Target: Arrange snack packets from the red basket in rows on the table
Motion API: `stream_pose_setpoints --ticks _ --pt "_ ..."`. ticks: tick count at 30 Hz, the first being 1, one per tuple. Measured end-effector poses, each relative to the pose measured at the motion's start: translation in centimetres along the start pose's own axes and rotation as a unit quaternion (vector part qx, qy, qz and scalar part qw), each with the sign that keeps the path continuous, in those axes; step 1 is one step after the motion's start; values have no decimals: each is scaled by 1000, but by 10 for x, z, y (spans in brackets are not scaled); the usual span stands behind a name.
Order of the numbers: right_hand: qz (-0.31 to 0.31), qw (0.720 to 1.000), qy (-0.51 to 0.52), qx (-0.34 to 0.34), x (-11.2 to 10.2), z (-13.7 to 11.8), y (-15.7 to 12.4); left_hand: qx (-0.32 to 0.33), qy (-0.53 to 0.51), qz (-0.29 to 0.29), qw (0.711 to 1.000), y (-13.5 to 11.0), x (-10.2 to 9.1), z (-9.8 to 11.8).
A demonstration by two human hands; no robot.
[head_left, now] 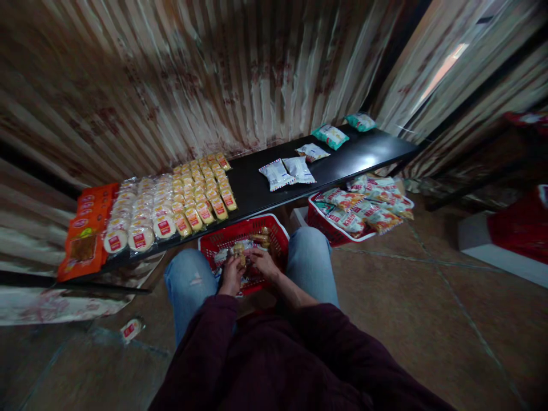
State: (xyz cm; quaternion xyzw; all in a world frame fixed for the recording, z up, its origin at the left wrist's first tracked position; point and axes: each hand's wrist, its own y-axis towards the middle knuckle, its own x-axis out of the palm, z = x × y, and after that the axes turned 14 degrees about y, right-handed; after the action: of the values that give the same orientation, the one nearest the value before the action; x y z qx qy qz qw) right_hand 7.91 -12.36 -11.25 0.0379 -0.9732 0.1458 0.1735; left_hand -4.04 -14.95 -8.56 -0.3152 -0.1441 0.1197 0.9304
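Observation:
Between my knees, low over a red basket [280, 225], my left hand [232, 276] is closed around small yellow wrapped cakes [239, 249]. From the other side, my right hand [264, 264] has its bent fingertips on the same cakes. How many cakes they hold is hard to make out. Inside the basket, more yellow wrapped cakes [264, 235] lie at the far right, with white packets [221, 257] at the left. Just beyond, rows of similar yellow wrapped cakes [201, 194] stand on a long black shelf [248, 200].
Round white wrapped cakes [141, 238] and orange bags [88, 234] fill the shelf's left end. White packets [282, 173] and green bags [331, 136] lie farther right. A second red basket [338, 231] holds snack bags [363, 205]. One packet [131, 329] lies on the floor.

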Motion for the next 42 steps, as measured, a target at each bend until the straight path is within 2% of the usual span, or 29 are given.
stream_pose_setpoints --ticks 6,12,21,28,33,38,42 --pt "-15 992 119 46 4 -3 -11 3 23 1 1000 -16 -5 -1" --pt "-35 974 218 56 8 -12 -21 -21 -51 -13 998 -27 -7 8" --pt "-28 982 178 53 7 -15 -27 -48 -95 -35 994 -32 -8 8" --pt "-13 981 181 65 10 -15 -28 -41 -106 -23 993 -30 -11 6" --pt "-5 984 171 58 9 -13 -27 -36 -92 -39 994 -31 -13 5" --pt "30 989 137 53 8 -5 -23 -31 -80 -40 995 -32 -11 3" --pt "23 989 131 67 8 -4 -23 -21 -93 -39 995 -31 -9 2"
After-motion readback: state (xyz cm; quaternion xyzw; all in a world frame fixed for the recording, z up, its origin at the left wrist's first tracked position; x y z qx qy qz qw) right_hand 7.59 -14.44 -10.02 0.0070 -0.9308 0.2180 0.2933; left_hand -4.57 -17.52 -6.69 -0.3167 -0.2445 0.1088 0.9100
